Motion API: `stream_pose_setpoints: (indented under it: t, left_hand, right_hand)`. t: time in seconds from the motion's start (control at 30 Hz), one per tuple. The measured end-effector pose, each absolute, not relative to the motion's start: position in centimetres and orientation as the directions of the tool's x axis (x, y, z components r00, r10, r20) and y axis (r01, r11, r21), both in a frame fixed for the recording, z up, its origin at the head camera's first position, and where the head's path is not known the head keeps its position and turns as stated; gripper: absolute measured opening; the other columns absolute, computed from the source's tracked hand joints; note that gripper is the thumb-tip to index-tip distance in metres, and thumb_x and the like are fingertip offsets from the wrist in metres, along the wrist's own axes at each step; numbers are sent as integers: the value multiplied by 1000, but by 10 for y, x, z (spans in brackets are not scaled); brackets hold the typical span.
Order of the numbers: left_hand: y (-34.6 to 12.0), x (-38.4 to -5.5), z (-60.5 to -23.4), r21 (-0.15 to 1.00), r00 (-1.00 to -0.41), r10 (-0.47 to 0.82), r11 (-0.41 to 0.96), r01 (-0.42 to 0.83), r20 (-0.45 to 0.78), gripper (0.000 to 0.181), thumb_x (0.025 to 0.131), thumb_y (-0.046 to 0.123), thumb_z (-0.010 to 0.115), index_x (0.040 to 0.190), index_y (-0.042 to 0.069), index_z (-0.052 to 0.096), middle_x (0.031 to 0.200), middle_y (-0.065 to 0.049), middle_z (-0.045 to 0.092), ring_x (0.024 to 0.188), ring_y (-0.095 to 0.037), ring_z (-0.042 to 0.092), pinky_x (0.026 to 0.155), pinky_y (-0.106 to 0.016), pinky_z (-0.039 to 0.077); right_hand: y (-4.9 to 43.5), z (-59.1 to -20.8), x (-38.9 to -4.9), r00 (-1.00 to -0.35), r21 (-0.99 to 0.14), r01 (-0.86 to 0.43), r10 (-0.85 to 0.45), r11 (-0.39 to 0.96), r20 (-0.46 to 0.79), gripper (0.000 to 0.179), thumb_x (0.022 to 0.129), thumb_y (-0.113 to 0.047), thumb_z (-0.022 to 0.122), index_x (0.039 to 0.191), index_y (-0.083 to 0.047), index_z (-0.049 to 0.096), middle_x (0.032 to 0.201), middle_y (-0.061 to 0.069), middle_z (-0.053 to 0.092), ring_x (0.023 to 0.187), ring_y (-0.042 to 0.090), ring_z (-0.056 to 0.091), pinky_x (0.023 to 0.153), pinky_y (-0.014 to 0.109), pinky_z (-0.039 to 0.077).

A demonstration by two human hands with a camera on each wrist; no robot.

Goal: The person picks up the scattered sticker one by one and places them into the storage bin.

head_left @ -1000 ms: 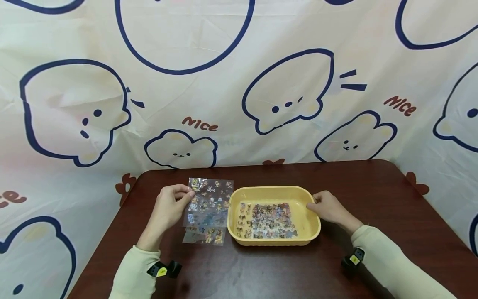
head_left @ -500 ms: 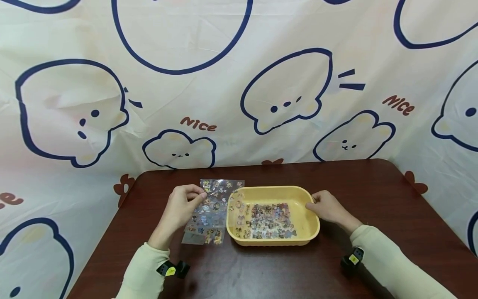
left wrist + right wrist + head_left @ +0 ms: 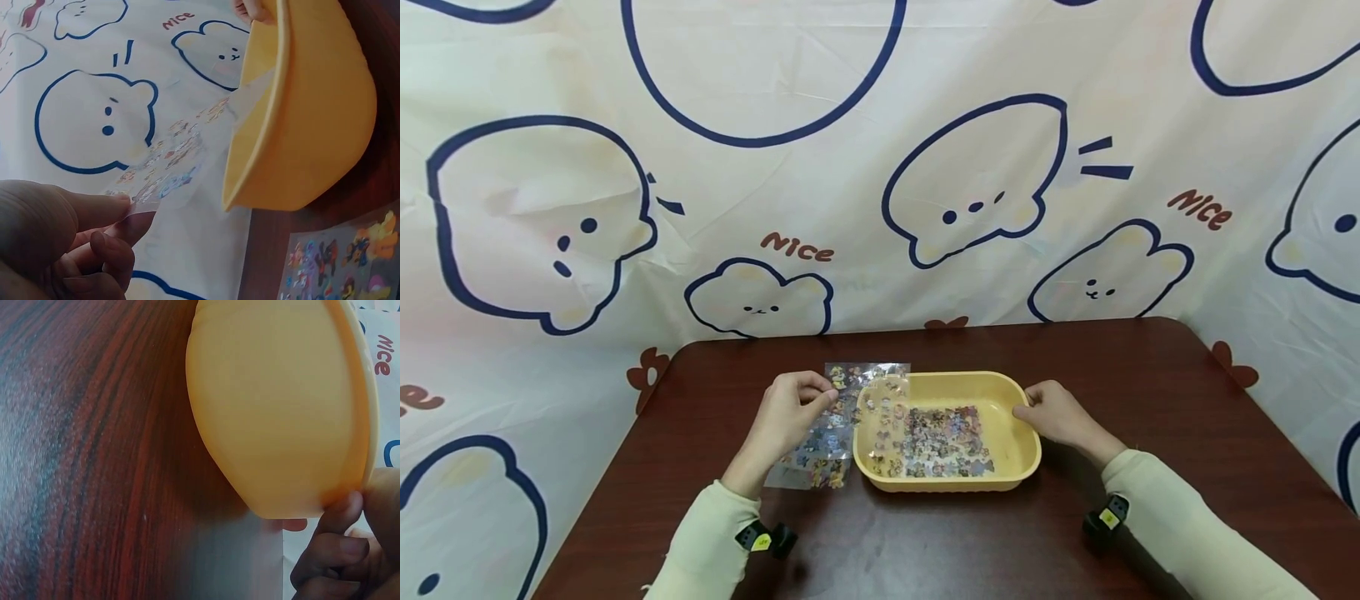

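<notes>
Between thumb and fingers my left hand [image 3: 792, 410] pinches the left edge of a clear sticker sheet [image 3: 880, 400] printed with small cartoon figures. The sheet reaches over the left rim of a yellow plastic tray [image 3: 1021, 450]; in the left wrist view the sheet [image 3: 178, 156] slants up into the tray's opening. My right hand [image 3: 1058, 415] grips the tray's right rim, thumb on the inside. Inside the tray lie more sticker sheets [image 3: 947, 442] with dense colourful figures. Another sticker sheet [image 3: 829, 473] lies on the table, left of the tray, partly covered by the held one.
The dark brown wooden table [image 3: 962, 546] extends around the tray. A white cloth [image 3: 865, 192] with blue cartoon outlines hangs behind it and along the sides. Each wrist wears a black camera strap.
My left hand has moved right, carrying the sticker sheet from beside the tray to over its left part. The right hand and the tray have stayed in place.
</notes>
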State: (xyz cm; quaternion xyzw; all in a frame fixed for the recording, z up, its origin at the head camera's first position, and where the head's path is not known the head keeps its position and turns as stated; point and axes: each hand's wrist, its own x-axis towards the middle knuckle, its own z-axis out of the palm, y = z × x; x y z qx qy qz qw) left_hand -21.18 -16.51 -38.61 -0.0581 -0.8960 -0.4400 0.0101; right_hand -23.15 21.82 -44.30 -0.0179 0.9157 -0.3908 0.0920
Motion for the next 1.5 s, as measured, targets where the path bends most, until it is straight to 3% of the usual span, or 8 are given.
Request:
stream_pose_setpoints:
  t: [0.1, 0.53, 0.73, 1.0, 1.13, 1.33, 1.5]
  left_hand:
    - [-160, -213, -390, 787, -994, 91, 609, 102, 58, 9, 98, 12, 67, 91, 7, 71, 82, -8, 78, 65, -18, 62, 53, -28, 40]
    - [-140, -220, -405, 784, -992, 88, 608, 125, 90, 11, 96, 14, 69, 86, 10, 69, 76, -3, 77, 50, -11, 41, 48, -25, 31]
    - [-130, -221, -408, 775, -992, 92, 619, 126, 88, 12, 95, 16, 71, 85, 10, 68, 77, -3, 77, 53, -12, 48, 49, -27, 36]
    - [-120, -220, -409, 808, -987, 128, 569, 156, 101, 12, 94, 16, 72, 84, 11, 67, 74, -2, 77, 48, -11, 45, 47, -25, 28]
    - [-116, -219, -410, 815, -987, 144, 562, 145, 76, 11, 94, 16, 72, 85, 11, 68, 75, -3, 77, 55, -12, 55, 49, -25, 32]
    - [-112, -219, -418, 738, -984, 165, 655, 161, 67, 13, 93, 19, 74, 83, 13, 67, 80, -3, 76, 64, -12, 58, 57, -29, 43]
    - [-109, -216, -422, 668, -977, 189, 715, 207, 101, 16, 91, 21, 76, 79, 16, 66, 80, 1, 71, 64, -10, 55, 60, -28, 42]
  right_hand:
    - [218, -443, -231, -982, -719, 41, -105, 694, -157, 33, 92, -11, 61, 63, -11, 45, 57, -1, 49, 51, 10, 55, 48, 23, 42]
    - [218, -443, -231, -984, -714, 38, -100, 699, -149, 33, 92, -11, 61, 63, -10, 46, 56, -1, 48, 51, 10, 55, 48, 23, 41]
    - [218, -442, -232, -984, -711, 35, -101, 703, -148, 34, 92, -12, 61, 62, -11, 45, 56, -2, 47, 51, 11, 54, 48, 23, 41]
    - [218, -441, -232, -983, -708, 45, -96, 705, -159, 34, 93, -11, 61, 63, -11, 45, 57, -1, 48, 52, 10, 55, 49, 23, 42]
    - [217, -440, -231, -983, -707, 51, -92, 705, -162, 34, 93, -11, 61, 63, -11, 45, 57, -1, 46, 52, 10, 54, 49, 23, 42]
    - [217, -441, -231, -983, -707, 43, -96, 706, -155, 34, 93, -11, 61, 63, -11, 44, 57, -2, 46, 52, 10, 54, 49, 23, 42]
    - [217, -441, -231, -984, -707, 36, -98, 706, -148, 33, 92, -11, 61, 63, -11, 44, 57, -2, 46, 52, 10, 54, 49, 23, 41]
